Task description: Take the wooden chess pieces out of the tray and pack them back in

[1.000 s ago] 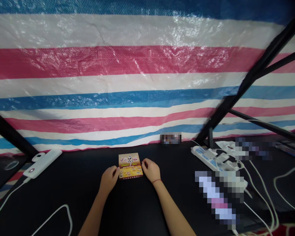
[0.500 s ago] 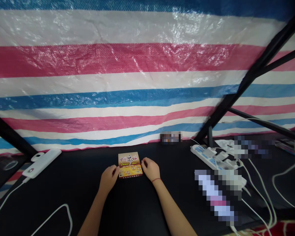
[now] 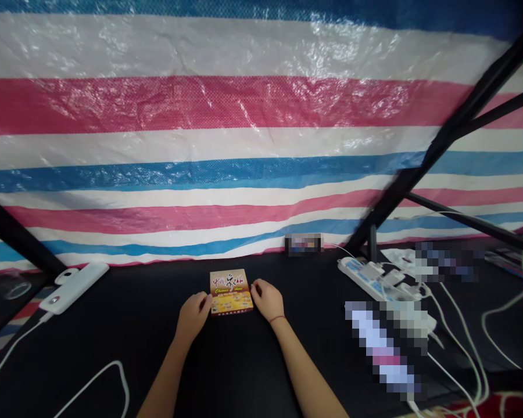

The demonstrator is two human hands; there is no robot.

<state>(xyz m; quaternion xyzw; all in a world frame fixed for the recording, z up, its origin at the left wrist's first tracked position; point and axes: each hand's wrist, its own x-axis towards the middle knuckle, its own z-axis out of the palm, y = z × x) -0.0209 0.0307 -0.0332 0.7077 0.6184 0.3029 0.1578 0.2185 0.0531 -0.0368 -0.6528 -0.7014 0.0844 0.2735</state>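
A small flat box (image 3: 230, 291) with red and yellow print lies on the black table (image 3: 244, 371), straight ahead of me. My left hand (image 3: 193, 316) rests at its left edge with curled fingers touching the near left corner. My right hand (image 3: 267, 301) sits at the right edge, fingers bent against the box's side. Both hands grip the box between them. A thin red band circles my right wrist.
A white power bank (image 3: 75, 287) with a cable lies far left. A white power strip (image 3: 377, 281) with plugs and several cords fills the right side. A striped tarp (image 3: 244, 145) hangs behind. Black frame bars (image 3: 440, 145) slant at right and left.
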